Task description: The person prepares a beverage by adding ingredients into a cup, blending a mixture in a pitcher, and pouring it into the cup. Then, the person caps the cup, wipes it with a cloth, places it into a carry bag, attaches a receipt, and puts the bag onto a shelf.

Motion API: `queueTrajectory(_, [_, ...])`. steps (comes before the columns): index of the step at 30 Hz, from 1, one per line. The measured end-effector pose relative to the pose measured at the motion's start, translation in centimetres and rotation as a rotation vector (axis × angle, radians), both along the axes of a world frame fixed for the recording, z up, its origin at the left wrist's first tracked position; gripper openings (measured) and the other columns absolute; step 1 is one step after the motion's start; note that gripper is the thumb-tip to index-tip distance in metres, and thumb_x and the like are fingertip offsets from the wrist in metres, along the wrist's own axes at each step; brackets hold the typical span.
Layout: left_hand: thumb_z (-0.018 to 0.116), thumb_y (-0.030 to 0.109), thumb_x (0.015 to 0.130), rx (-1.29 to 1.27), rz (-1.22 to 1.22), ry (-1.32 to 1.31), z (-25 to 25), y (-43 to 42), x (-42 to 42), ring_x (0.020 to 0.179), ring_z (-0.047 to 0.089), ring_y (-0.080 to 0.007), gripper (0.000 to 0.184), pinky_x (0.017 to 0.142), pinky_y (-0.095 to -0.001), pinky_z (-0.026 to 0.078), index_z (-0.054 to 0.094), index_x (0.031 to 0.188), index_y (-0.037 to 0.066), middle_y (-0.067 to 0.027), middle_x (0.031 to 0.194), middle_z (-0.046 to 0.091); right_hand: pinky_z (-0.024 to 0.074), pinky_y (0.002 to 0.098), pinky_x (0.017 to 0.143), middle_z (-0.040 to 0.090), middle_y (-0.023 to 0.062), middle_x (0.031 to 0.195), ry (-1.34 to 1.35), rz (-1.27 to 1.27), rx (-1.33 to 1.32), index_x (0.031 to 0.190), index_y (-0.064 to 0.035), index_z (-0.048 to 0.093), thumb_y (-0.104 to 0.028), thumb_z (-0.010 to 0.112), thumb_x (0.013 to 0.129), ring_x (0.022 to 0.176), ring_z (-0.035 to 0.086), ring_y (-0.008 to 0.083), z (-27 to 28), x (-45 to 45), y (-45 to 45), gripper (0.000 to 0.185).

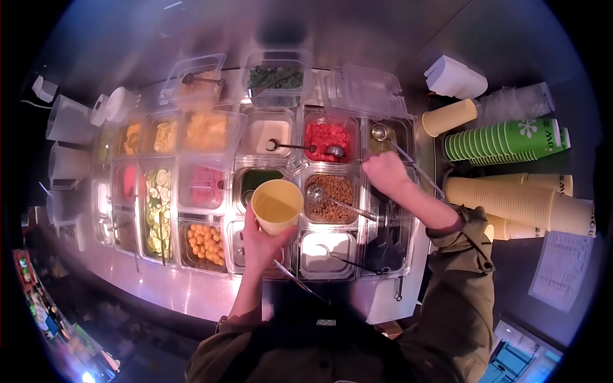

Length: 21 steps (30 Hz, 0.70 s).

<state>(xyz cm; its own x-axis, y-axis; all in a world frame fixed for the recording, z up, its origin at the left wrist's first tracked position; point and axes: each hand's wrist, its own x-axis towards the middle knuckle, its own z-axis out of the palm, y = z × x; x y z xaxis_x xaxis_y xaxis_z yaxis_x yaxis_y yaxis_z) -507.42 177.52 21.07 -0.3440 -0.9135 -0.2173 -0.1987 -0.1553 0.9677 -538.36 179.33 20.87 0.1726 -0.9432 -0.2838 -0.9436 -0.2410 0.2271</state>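
Note:
My left hand [258, 246] is wrapped round a pale yellow paper cup [278, 219], held mouth up above the front containers. Inside the cup there looks to be only its yellow interior. My right hand [385, 173] is over the right-hand containers, its fingers curled in; what they hold, if anything, is hidden. Just beyond it a ladle [379, 132] rests in a container, its handle running down to the right past my wrist. Left of my right hand are a tub of red chopped fruit [327, 135] and a tub of brown grains [338, 195] with a perforated ladle.
Clear tubs hold orange balls [205, 244], lime slices [157, 217], dark green leaves [276, 76] and a white topping [327, 252]. A clear lid [370, 89] lies at the back. Stacked green cups [501, 142] and yellow cups [511, 201] lie on their sides at right.

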Motion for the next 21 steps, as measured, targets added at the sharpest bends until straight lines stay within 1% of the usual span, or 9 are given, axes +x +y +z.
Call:
queueTrajectory(1, [0.083, 0.01, 0.062, 0.006, 0.005, 0.006, -0.1, 0.2, 0.1, 0.105, 0.058, -0.0215, 0.078, 0.09, -0.033, 0.046, 0.04, 0.127, 0.003, -0.011, 0.113, 0.059, 0.0512, 0.0349, 0.058, 0.066, 0.0079, 0.073, -0.002, -0.089, 0.034, 0.071, -0.0112, 0.066, -0.011, 0.055, 0.076, 0.068, 0.067, 0.0218, 1.8, 0.5, -0.3, 0.012])
queueTrajectory(4, [0.083, 0.009, 0.061, 0.036, 0.014, 0.028, -0.3, 0.4, 0.4, 0.105, 0.057, -0.021, 0.079, 0.09, -0.033, 0.046, 0.04, 0.127, 0.003, -0.0108, 0.114, 0.058, 0.0511, 0.0342, 0.056, 0.066, 0.0077, 0.072, 0.005, -0.18, -0.013, 0.07, -0.0114, 0.066, -0.011, 0.055, 0.076, 0.066, 0.067, 0.022, 3.4, 2.1, 0.0, 0.012])
queueTrajectory(6, [0.083, 0.009, 0.061, 0.072, 0.004, 0.036, -0.2, 0.4, 0.4, 0.106, 0.057, -0.0208, 0.079, 0.091, -0.0332, 0.045, 0.04, 0.127, 0.003, -0.0107, 0.115, 0.058, 0.0508, 0.0339, 0.055, 0.066, 0.0071, 0.074, 0.094, -0.008, 0.059, 0.073, -0.0116, 0.067, -0.012, 0.055, 0.076, 0.063, 0.066, 0.022, 1.2, 2.4, 0.0, 0.012])
queueTrajectory(8, [0.083, 0.01, 0.061, 0.044, -0.022, 0.034, -0.3, 0.4, 0.4, 0.107, 0.056, -0.0209, 0.08, 0.092, -0.0333, 0.044, 0.04, 0.127, 0.003, -0.0109, 0.116, 0.057, 0.0506, 0.0349, 0.056, 0.066, 0.0073, 0.076, -0.003, -0.077, 0.139, 0.077, -0.0103, 0.067, -0.012, 0.055, 0.077, 0.064, 0.066, 0.0229, 0.9, 0.5, -0.4, 0.012])
queueTrajectory(11, [0.083, 0.011, 0.061, 0.067, -0.016, 0.038, -0.7, 0.5, 0.5, 0.108, 0.055, -0.0211, 0.08, 0.093, -0.0335, 0.043, 0.04, 0.128, 0.002, -0.011, 0.116, 0.056, 0.0504, 0.0364, 0.058, 0.066, 0.0074, 0.077, -0.015, -0.229, -0.048, 0.078, -0.01, 0.066, -0.013, 0.055, 0.077, 0.066, 0.066, 0.0234, 1.5, 0.1, -0.2, 0.012])
queueTrajectory(15, [0.083, 0.011, 0.061, 0.066, -0.02, 0.037, -0.9, 0.6, -0.1, 0.109, 0.055, -0.0212, 0.08, 0.094, -0.0336, 0.043, 0.04, 0.128, 0.002, -0.0111, 0.117, 0.056, 0.0507, 0.0326, 0.056, 0.065, 0.0084, 0.075, 0.005, -0.04, 0.121, 0.073, -0.0085, 0.067, -0.011, 0.055, 0.076, 0.067, 0.067, 0.0204, 1.2, 0.6, 0.3, 0.012])
queueTrajectory(18, [0.083, 0.011, 0.061, 0.044, -0.036, 0.027, -1.1, 0.7, -0.1, 0.109, 0.055, -0.0214, 0.081, 0.094, -0.0337, 0.043, 0.04, 0.129, 0.002, -0.0112, 0.118, 0.056, 0.0511, 0.0331, 0.057, 0.065, 0.0089, 0.075, -0.016, -0.229, -0.078, 0.074, -0.0087, 0.067, -0.011, 0.055, 0.076, 0.069, 0.067, 0.0215, 0.9, 0.0, 0.0, 0.012])
queueTrajectory(19, [0.082, 0.01, 0.062, 0.039, -0.037, 0.021, -1.0, 0.7, -0.1, 0.109, 0.055, -0.0211, 0.079, 0.093, -0.0339, 0.043, 0.04, 0.129, 0.003, -0.0106, 0.117, 0.056, 0.0514, 0.0335, 0.058, 0.065, 0.0092, 0.075, 0.014, -0.215, 0.08, 0.074, -0.009, 0.067, -0.011, 0.056, 0.075, 0.068, 0.067, 0.0216, 1.4, 0.2, -0.1, 0.011])
queueTrajectory(21, [0.08, 0.007, 0.063, 0.022, -0.048, 0.015, -0.8, 0.6, -0.3, 0.108, 0.056, -0.0204, 0.077, 0.092, -0.0343, 0.044, 0.041, 0.129, 0.004, -0.0096, 0.116, 0.057, 0.0515, 0.0332, 0.058, 0.066, 0.0089, 0.075, 0.006, -0.152, 0.084, 0.074, -0.0091, 0.068, -0.01, 0.056, 0.075, 0.068, 0.067, 0.0213, 1.1, 0.2, 0.1, 0.011])
